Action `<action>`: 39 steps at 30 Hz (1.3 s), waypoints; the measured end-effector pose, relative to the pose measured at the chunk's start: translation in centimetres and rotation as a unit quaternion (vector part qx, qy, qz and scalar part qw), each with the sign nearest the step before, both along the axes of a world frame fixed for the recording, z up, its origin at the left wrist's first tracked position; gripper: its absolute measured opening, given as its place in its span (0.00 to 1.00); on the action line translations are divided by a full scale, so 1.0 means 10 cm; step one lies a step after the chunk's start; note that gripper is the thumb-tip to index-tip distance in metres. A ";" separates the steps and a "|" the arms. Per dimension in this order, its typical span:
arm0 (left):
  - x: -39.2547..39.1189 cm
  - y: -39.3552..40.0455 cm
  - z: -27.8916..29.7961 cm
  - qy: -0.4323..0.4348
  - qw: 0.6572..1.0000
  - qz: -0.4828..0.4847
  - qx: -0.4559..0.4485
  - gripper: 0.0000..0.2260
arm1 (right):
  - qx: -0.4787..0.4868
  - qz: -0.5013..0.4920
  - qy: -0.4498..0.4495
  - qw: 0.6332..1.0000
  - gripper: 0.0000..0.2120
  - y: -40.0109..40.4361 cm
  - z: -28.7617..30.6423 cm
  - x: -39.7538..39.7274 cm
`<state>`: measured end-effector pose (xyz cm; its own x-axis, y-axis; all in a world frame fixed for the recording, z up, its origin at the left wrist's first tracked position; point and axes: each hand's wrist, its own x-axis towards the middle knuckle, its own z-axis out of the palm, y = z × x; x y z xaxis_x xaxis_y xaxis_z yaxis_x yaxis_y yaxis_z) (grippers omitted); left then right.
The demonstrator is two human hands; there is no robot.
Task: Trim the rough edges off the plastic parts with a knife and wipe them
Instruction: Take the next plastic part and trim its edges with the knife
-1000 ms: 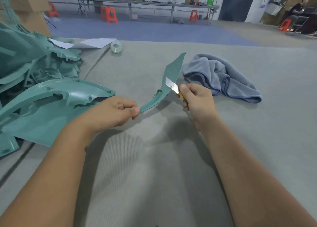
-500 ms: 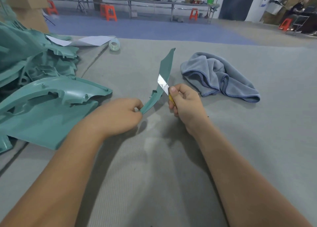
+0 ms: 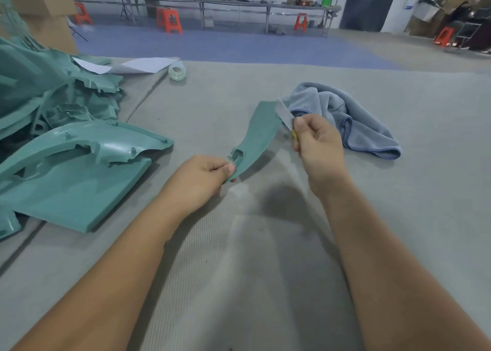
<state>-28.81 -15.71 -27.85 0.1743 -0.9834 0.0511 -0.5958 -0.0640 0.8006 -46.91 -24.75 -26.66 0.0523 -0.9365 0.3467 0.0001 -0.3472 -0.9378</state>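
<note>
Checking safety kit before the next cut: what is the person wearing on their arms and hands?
Nothing shows. Both forearms are bare to the frame's edge, with no sleeves in view. The left hand and right hand have no gloves, and no watch, rings or wristbands can be seen.

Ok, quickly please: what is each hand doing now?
Left hand: pinches the green plastic part at its near end.
Right hand: grips the knife.

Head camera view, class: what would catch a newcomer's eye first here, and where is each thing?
At centre, the left hand pinches the near end of a curved teal plastic part, while the right hand holds a knife at its far edge. A heap of teal plastic parts fills the left side. A crumpled blue cloth lies just behind the right hand.
</note>
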 end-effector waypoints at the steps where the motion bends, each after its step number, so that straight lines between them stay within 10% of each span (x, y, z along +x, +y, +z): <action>1: 0.01 0.01 0.00 0.000 1.000 -0.003 0.004 0.16 | -0.001 0.000 0.003 1.000 0.14 -0.01 0.01 -0.05; 16: 0.03 -0.03 0.04 0.022 0.998 0.064 0.002 0.16 | 0.059 0.216 0.076 0.972 0.14 0.23 -0.11 0.17; 39: 0.05 0.03 0.06 0.047 0.999 0.009 0.003 0.17 | -0.005 0.167 0.120 0.979 0.15 0.21 -0.02 0.14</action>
<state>-28.31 -15.40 -27.20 0.1956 -0.9803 0.0270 -0.5171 -0.0798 0.8522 -45.49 -22.66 -26.88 0.4360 -0.8498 0.2963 -0.1044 -0.3747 -0.9212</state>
